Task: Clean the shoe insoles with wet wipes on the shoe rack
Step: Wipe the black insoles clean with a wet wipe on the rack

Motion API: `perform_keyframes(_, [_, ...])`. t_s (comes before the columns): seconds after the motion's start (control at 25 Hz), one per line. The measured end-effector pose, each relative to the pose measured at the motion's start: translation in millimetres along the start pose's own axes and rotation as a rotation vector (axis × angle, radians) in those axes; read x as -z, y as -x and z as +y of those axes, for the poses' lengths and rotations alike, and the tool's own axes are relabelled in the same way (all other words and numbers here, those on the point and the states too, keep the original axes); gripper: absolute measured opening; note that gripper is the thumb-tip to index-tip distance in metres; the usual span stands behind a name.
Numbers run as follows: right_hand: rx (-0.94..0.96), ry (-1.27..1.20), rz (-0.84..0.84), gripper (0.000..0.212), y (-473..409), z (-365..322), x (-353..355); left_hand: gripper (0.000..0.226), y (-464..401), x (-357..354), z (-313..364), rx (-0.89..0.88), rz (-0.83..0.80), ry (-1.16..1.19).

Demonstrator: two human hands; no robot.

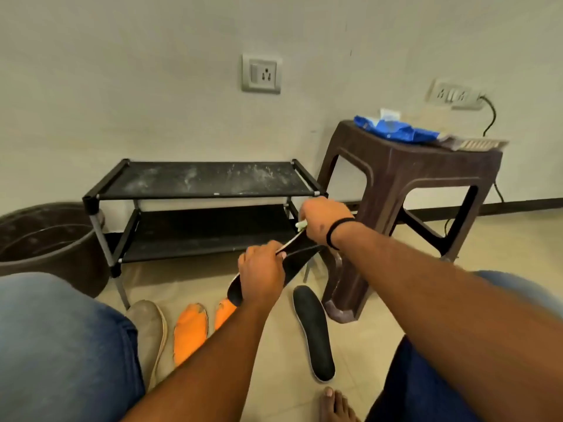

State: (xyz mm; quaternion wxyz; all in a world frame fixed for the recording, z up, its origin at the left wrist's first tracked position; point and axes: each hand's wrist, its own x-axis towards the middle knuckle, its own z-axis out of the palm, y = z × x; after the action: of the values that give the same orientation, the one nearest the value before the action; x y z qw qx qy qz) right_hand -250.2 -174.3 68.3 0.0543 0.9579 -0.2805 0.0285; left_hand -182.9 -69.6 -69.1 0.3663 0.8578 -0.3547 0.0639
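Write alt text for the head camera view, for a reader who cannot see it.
A seated person's left hand holds a black insole while the right hand rubs a wet wipe on its far end, before a black shoe rack. On the floor lie another black insole and two orange insoles.

Likely home, shoe rack (201,181), plastic stool (411,178)
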Motion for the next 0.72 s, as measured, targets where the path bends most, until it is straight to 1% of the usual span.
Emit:
perform_keyframes(0.08, [0.006, -0.017, 0.094, 0.028, -7, 5, 38, 0.016, -26, 31, 18, -0.04, 0.075, 0.057])
perform_keyframes(0.12, [0.007, -0.041, 0.141, 0.03, -13, 6, 53, 0.017, -41, 51, 25, -0.088, 0.109, 0.031])
perform_keyframes(0.24, [0.037, -0.043, 0.26, 0.034, -31, 5, 86, 0.024, -89, 114, 33, -0.223, 0.148, -0.127])
perform_keyframes(0.36, [0.095, 0.036, 0.314, 0.035, -51, 1, 96, 0.029, -132, 154, 24, -0.266, 0.132, -0.251])
perform_keyframes(0.44, [0.129, 0.076, 0.34, 0.033, -67, 0, 93, 0.029, -153, 160, 17, -0.271, 0.116, -0.304])
perform_keyframes(0.52, [0.128, 0.044, 0.363, 0.028, -89, 0, 84, 0.029, -175, 156, 11, -0.282, 0.075, -0.339])
perform_keyframes(0.64, [0.059, -0.174, 0.341, 0.022, -125, 4, 62, 0.031, -204, 142, -10, -0.264, 0.011, -0.399])
perform_keyframes(0.72, [0.033, -0.318, 0.267, 0.018, -152, 6, 43, 0.032, -230, 135, -28, -0.234, -0.04, -0.417])
